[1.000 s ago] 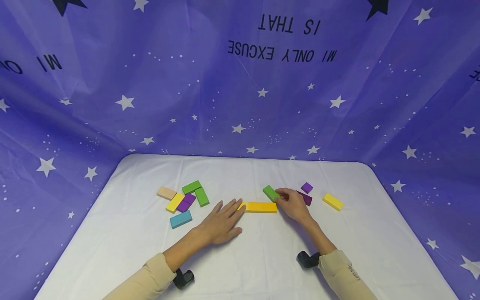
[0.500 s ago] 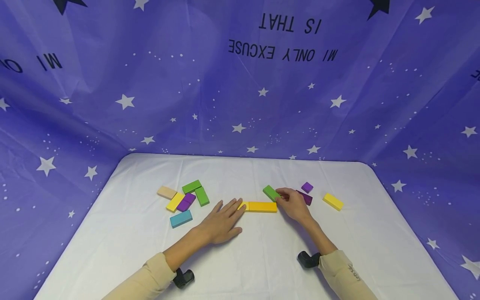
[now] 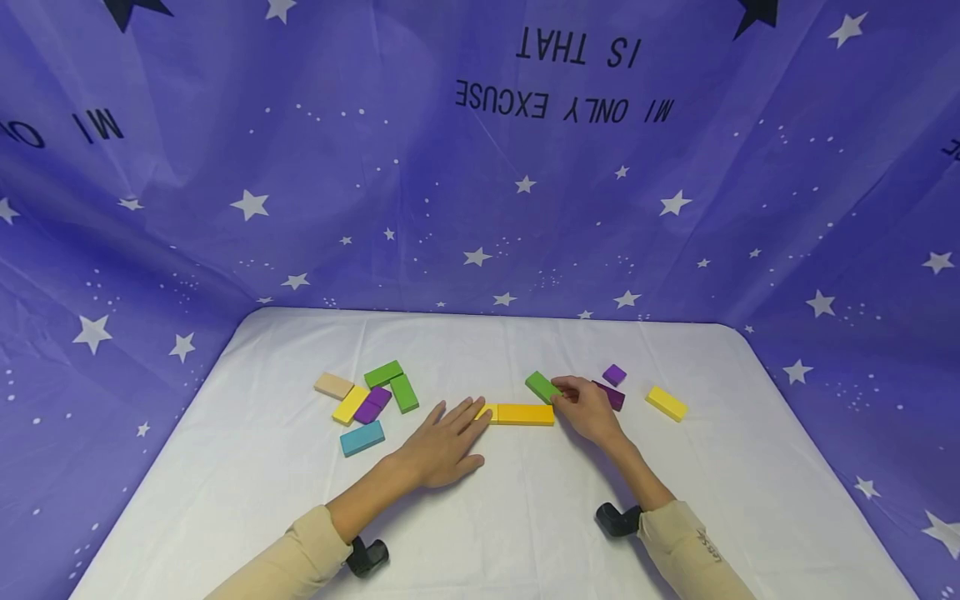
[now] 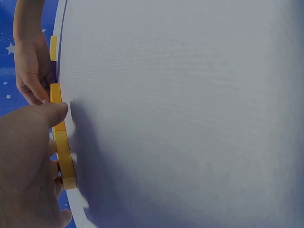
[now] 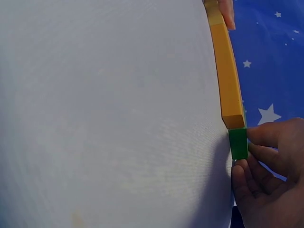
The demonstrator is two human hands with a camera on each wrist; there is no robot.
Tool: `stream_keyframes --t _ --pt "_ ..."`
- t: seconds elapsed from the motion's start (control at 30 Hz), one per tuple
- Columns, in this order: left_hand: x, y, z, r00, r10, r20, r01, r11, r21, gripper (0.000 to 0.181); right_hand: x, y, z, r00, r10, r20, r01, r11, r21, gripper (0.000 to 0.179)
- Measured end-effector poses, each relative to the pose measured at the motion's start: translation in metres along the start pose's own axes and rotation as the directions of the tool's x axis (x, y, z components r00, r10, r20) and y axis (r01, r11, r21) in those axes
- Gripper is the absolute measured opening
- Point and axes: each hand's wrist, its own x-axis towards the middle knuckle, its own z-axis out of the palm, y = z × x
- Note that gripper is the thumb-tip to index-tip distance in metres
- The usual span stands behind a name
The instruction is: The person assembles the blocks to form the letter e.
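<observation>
My left hand (image 3: pixel 442 446) lies with straight, spread fingers, its fingertips on the yellow block (image 4: pixel 65 154). In the head view those fingers hide most of that block. End to end with it on the right is a longer orange block (image 3: pixel 527 415). Beside the orange block's right end, my right hand (image 3: pixel 588 410) pinches the near end of a green block (image 3: pixel 540 386), which slants away to the back left. The right wrist view shows the green block's end (image 5: pixel 238 144) between thumb and fingers, close by the orange end. Behind the right hand, a dark purple block (image 3: pixel 613 397) is partly hidden.
Right of the hands lie a small purple block (image 3: pixel 613 375) and a yellow block (image 3: pixel 666 404). A cluster at left has two green blocks (image 3: pixel 404 392), purple pieces (image 3: pixel 372 406), a yellow (image 3: pixel 350 405) and a tan block (image 3: pixel 333 385). A blue block (image 3: pixel 362 438) lies nearer on the white-covered table (image 3: pixel 510 533).
</observation>
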Motion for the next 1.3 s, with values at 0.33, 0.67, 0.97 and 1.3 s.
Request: stream_keyframes --t 0.33,0.67,0.97,1.3 --pt "-0.001 0.000 0.000 1.000 0.003 -0.004 -0.003 1.000 0.003 0.067 -0.006 0.005 -0.018 0.995 -0.045 -0.092 0.049 0.998 0.041 0.027" --pt "0.000 0.000 0.000 1.000 -0.002 -0.001 0.002 1.000 0.001 0.066 -0.014 0.032 -0.054 0.992 0.000 -0.125 -0.001 1.000 -0.006 0.031" --pt "0.000 -0.001 0.000 1.000 0.004 -0.001 -0.004 1.000 -0.009 0.067 -0.022 0.058 -0.068 0.994 -0.003 -0.111 -0.007 0.996 -0.085 0.033" --pt "0.001 -0.001 0.000 1.000 -0.008 0.014 0.008 1.000 0.005 0.066 -0.022 0.067 -0.070 0.999 0.015 -0.047 -0.017 1.000 -0.023 0.039"
